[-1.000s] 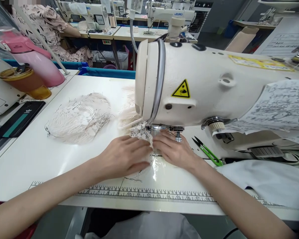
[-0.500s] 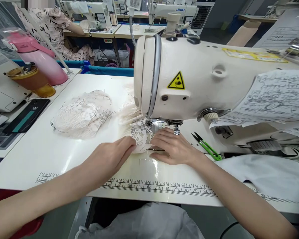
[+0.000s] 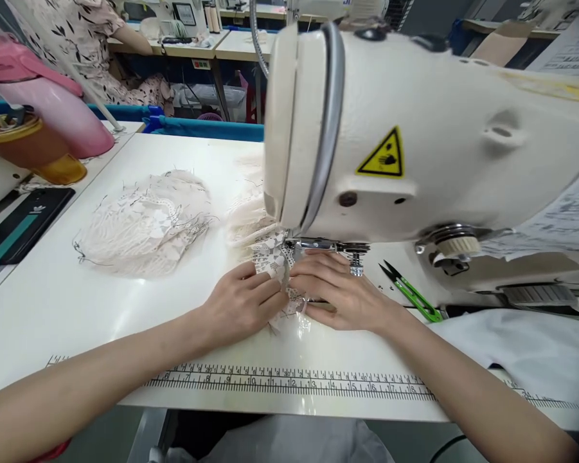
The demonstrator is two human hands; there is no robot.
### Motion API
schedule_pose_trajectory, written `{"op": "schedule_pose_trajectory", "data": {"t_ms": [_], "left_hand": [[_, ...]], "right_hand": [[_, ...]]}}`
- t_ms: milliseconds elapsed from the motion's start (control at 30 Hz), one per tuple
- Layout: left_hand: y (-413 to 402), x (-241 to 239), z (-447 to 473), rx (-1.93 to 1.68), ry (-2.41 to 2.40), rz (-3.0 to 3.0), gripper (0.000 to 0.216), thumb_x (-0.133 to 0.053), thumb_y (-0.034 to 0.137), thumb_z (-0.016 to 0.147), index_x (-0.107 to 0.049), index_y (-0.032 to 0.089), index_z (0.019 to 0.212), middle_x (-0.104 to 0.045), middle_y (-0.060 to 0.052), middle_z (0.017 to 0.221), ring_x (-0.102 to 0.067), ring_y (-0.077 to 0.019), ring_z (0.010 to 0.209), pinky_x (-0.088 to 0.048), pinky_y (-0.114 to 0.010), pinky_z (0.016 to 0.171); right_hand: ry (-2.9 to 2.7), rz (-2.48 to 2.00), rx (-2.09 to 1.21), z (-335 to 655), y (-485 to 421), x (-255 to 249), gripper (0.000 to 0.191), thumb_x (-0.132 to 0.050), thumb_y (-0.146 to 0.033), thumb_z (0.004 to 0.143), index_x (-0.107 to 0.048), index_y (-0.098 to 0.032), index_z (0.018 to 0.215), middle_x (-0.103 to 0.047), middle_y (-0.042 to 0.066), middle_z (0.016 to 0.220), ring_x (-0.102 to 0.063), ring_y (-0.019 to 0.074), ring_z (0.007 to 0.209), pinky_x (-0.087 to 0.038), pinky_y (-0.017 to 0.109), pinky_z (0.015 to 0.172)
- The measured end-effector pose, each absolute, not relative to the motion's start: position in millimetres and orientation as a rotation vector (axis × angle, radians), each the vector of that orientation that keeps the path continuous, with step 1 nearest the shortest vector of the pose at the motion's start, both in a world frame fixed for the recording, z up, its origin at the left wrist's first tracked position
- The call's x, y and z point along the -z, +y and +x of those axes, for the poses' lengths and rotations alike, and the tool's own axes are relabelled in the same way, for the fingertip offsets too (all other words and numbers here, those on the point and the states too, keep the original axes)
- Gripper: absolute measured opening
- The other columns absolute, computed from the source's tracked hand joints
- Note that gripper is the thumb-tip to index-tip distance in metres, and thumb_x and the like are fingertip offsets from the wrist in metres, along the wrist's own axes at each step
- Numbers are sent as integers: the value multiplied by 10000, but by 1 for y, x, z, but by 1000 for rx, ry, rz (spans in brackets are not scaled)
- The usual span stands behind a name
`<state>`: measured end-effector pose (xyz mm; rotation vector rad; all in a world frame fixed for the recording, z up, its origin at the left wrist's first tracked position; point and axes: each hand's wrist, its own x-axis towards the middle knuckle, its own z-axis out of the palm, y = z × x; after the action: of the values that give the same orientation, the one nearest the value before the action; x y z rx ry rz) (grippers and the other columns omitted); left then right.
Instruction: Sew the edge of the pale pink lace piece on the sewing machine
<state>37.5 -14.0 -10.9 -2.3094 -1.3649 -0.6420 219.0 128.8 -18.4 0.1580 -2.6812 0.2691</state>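
Note:
A small piece of white lace (image 3: 276, 257) lies on the table just in front of the presser foot (image 3: 313, 245) of a cream sewing machine (image 3: 414, 135). My left hand (image 3: 243, 301) has its fingers curled and pinching the lace at its left edge. My right hand (image 3: 340, 292) rests on the table to the right of the lace, its fingers bent and pressing the lace's other edge. The two hands meet over the lace below the needle area. The needle itself is hidden behind the machine head.
A pile of pale lace pieces (image 3: 142, 222) lies left on the white table (image 3: 77, 302). Green thread snips (image 3: 412, 294) sit right of my right hand. A printed ruler (image 3: 289, 382) runs along the front edge. A pink bottle (image 3: 43, 96) and phone (image 3: 14, 228) stand far left; another person sits behind.
My left hand moved in from the left and curled onto the lace. My head came closer to the machine, which now fills more of the view.

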Motion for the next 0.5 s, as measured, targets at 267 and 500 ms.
{"op": "schedule_pose_trajectory", "data": {"t_ms": [267, 500], "left_hand": [[-13, 11, 34, 614, -1317, -2214, 135, -581, 40, 865, -604, 136, 773, -482, 35, 590, -387, -126, 542, -311, -301, 552], [-11, 10, 30, 600, -1298, -2273, 150, -482, 56, 890, -621, 111, 907, -683, -70, 970, -640, -215, 926, -520, -374, 816]], "right_hand": [[-2574, 235, -267, 216, 131, 17, 174, -563, -123, 894, -621, -209, 1035, -699, 21, 1102, -636, 161, 1055, -516, 392, 981], [-2507, 289, -348, 213, 130, 12, 189, -629, -92, 863, -642, -167, 1036, -736, 20, 999, -675, 133, 987, -515, 351, 1031]]}}
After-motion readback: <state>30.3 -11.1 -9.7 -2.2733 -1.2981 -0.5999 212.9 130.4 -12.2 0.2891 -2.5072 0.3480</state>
